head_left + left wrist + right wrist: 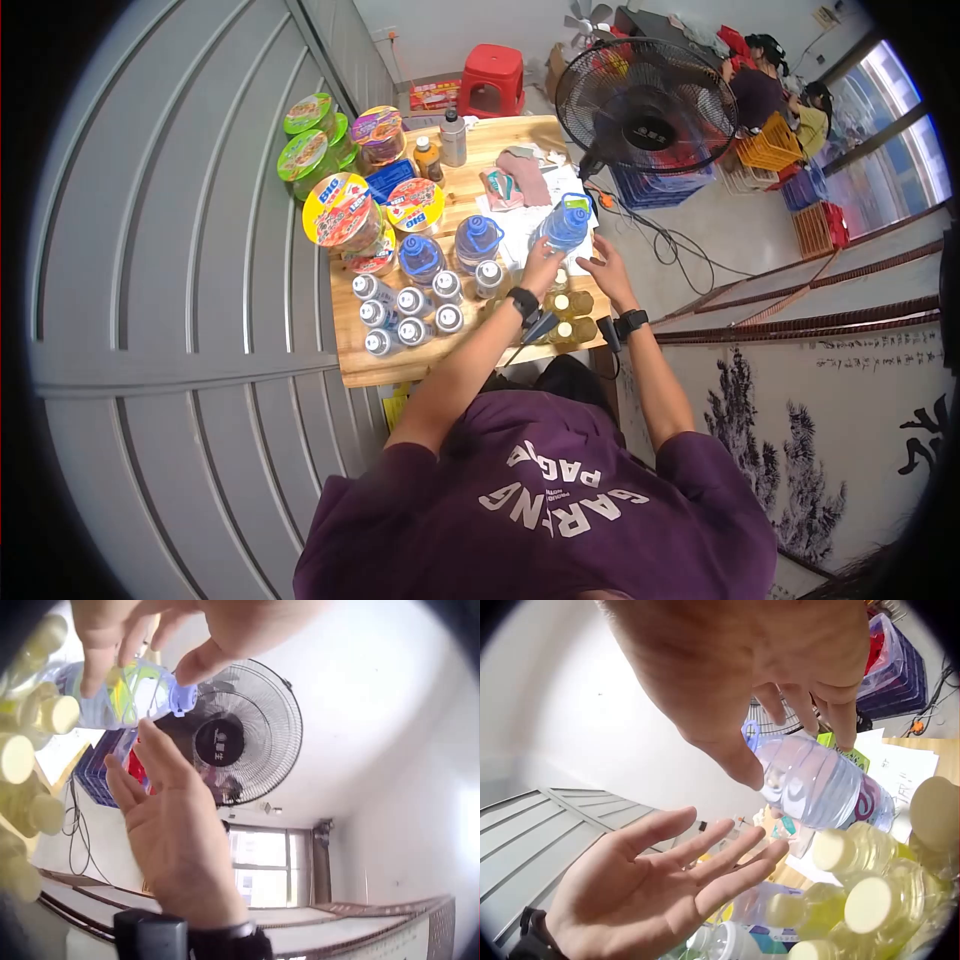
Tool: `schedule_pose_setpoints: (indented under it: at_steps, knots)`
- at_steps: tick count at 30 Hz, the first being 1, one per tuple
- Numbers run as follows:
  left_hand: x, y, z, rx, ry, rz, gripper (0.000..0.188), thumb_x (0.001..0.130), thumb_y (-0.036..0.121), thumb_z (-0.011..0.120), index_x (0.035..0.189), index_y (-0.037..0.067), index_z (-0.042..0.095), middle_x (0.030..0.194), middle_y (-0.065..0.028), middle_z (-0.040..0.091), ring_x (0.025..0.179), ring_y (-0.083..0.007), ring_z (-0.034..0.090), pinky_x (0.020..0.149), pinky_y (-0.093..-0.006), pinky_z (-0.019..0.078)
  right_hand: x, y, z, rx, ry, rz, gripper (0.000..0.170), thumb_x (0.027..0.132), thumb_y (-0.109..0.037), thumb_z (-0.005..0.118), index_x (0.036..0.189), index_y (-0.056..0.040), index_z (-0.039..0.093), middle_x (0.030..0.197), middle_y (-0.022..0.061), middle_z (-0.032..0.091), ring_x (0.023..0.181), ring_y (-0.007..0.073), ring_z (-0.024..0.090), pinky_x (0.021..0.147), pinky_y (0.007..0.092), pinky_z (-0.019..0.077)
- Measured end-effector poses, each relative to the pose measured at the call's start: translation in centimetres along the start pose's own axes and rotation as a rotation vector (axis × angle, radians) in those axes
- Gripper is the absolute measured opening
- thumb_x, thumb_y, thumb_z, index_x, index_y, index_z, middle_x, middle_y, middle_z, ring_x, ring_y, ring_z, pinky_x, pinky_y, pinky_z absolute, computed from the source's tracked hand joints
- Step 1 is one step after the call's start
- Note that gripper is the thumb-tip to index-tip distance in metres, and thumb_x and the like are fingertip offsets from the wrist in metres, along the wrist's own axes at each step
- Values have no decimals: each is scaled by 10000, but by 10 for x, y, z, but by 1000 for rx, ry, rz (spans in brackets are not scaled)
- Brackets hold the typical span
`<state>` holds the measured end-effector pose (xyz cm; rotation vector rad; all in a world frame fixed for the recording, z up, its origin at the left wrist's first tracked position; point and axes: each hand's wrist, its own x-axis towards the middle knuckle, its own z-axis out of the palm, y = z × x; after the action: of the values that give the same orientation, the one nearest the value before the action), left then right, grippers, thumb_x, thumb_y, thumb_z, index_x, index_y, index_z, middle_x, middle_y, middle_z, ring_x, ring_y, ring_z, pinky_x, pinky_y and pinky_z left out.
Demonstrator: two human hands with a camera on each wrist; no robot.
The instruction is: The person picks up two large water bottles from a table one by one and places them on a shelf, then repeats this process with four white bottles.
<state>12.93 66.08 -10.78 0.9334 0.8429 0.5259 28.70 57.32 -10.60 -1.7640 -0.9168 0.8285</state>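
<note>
A large clear bottle with a blue cap and handle (567, 226) stands on papers at the right part of the wooden table. On its near left side is the left hand (543, 268), fingers extended; whether they touch it I cannot tell. The right hand (606, 274) is held to the bottle's right, fingers spread. In the right wrist view the left hand (660, 889) shows an open palm beside the bottle (810, 780), and the right hand (772, 667) hangs near it with parted fingers. The left wrist view shows both hands around the bottle (112, 697), neither visibly gripping.
Yellow-liquid bottles (565, 305) stand close in front of the hands. Left of them are several white-capped bottles (412, 301), two more blue-capped bottles (422, 258) and instant noodle tubs (340, 210). A pink cloth (525, 178) lies behind; a black fan (647, 105) stands beyond the table.
</note>
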Motion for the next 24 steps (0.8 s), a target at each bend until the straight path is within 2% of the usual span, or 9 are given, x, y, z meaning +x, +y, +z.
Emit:
schedule_pose_setpoints:
  at_steps: [5,7,8,10,14,17,18,22,24]
  knots:
    - [52,-11,7,132,143,129,986,721,109,760,1518,12,189,1405,-236,433,1202,-282,533,958,-342,488,6,10,-9,-18,-31,113,711,804,-122,772,1415,23,438,1430,182,482,1281,287,506,1018,368,462]
    - [71,-20,7,222,180,173,1077,559,76,828,1476,-23,273,1348,-213,511,1258,-297,509,1041,-354,437,16,13,-5,-15,-51,104,708,794,-112,776,1408,24,451,1425,175,492,1281,286,508,1017,365,463]
    - [82,-27,4,287,183,143,1171,499,119,869,1485,-21,253,1361,-226,501,1287,-330,485,1077,-369,408,21,14,-4,-13,-58,100,709,789,-108,778,1406,24,455,1423,172,495,1284,285,505,1019,365,463]
    - [97,-39,1,325,211,45,1222,476,164,885,1492,-23,232,1371,-229,492,1285,-339,487,1086,-376,403,28,16,-3,-38,-71,113,744,776,-100,787,1420,27,435,1432,174,484,1305,276,486,1028,374,461]
    - [103,-38,0,444,218,61,1212,509,116,884,1501,-31,204,1320,-211,526,1160,-294,574,935,-334,515,53,37,3,34,-133,76,877,735,-66,815,1469,21,344,1476,184,418,1316,309,465,1036,404,457]
    - [107,-27,-4,423,14,16,1164,495,143,899,1471,-40,291,1328,-199,529,1159,-280,580,938,-328,512,56,30,5,123,-152,125,914,695,-77,849,1460,13,355,1420,182,474,1277,272,509,1026,405,467]
    - [112,-43,-5,600,149,84,1138,471,180,913,1439,-40,356,1367,-215,497,1224,-298,542,1007,-350,470,61,37,5,101,-200,110,953,676,-73,864,1462,7,331,1413,157,466,1256,288,502,1052,394,440]
    - [92,-25,-1,748,154,110,1206,437,207,923,1454,-26,319,1399,-263,447,1331,-372,428,1122,-392,354,72,60,11,97,-255,-14,982,680,-126,885,1470,-23,310,1376,134,510,1251,250,522,1067,381,419]
    - [92,-26,-2,744,144,102,1227,435,212,930,1460,-24,299,1401,-258,448,1330,-371,430,1119,-390,359,74,61,11,84,-290,7,984,683,-127,884,1472,-31,305,1366,135,520,1254,251,520,1068,376,416]
